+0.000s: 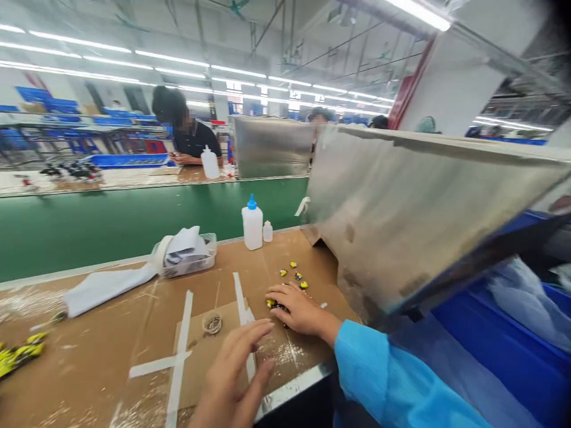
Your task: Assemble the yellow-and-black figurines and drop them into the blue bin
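Note:
My right hand [297,308], in a blue sleeve, rests low on the cardboard-covered bench with its fingers curled over small yellow-and-black pieces [270,303]. The palm hides part of them. Just beyond its fingers lie several loose yellow-and-black pieces [298,276]. My left hand [238,374] hovers at the near edge, holding nothing, thumb and fingers apart. To its upper left, a small round dish or ring [212,324] sits on a cardboard sheet [200,351] held by white tape strips [182,339].
A blue-capped bottle [253,227] and a smaller bottle [267,232] stand behind. At left are a clear tub [207,252] with white cloth and more yellow pieces [22,353]. A metal panel [401,208] and blue bin [504,333] border the right. Across the green belt [111,223] sits a person [194,137].

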Action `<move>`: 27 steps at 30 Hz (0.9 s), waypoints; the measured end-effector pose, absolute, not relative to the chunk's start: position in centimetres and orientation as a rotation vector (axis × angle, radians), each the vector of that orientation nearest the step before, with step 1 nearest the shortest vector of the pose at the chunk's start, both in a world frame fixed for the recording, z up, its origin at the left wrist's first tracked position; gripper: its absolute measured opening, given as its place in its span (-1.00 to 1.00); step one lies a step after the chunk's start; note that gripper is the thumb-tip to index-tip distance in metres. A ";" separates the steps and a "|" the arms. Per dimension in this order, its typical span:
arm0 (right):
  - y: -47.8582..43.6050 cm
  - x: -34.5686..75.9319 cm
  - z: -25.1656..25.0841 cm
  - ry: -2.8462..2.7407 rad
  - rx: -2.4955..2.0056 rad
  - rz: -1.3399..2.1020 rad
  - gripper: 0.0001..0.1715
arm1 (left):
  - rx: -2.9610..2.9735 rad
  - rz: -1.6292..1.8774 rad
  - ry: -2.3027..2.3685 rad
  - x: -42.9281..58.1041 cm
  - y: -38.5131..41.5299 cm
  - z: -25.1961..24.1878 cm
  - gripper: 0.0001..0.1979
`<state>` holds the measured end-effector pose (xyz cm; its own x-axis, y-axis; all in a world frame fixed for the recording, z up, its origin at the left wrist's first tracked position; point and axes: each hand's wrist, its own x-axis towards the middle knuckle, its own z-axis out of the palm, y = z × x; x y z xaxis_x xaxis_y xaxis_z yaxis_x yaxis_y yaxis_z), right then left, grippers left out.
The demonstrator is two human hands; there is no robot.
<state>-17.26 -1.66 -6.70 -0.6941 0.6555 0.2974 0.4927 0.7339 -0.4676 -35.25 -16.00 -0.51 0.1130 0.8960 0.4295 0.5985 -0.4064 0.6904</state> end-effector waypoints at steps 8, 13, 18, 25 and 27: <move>3.0 -13.7 -8.9 -2.157 -1.239 0.392 -0.54 | 2.008 0.592 1.593 -32.3 -12.0 -6.9 -0.22; 5.6 -14.6 -10.3 -2.127 -1.276 0.403 -0.53 | 1.952 0.447 1.736 -31.3 -9.9 -6.6 -0.20; 3.8 -15.4 -10.2 -2.131 -1.210 0.460 -0.65 | 1.981 0.457 1.706 -31.6 -9.5 -7.3 -0.20; 1.6 -14.7 -9.8 -2.046 -1.194 0.549 -0.70 | 1.981 0.664 1.688 -32.2 -9.4 -8.4 -0.34; 1.5 -14.5 -9.5 -2.021 -1.181 0.554 -0.74 | 1.946 0.800 1.667 -32.4 -9.3 -8.4 -0.41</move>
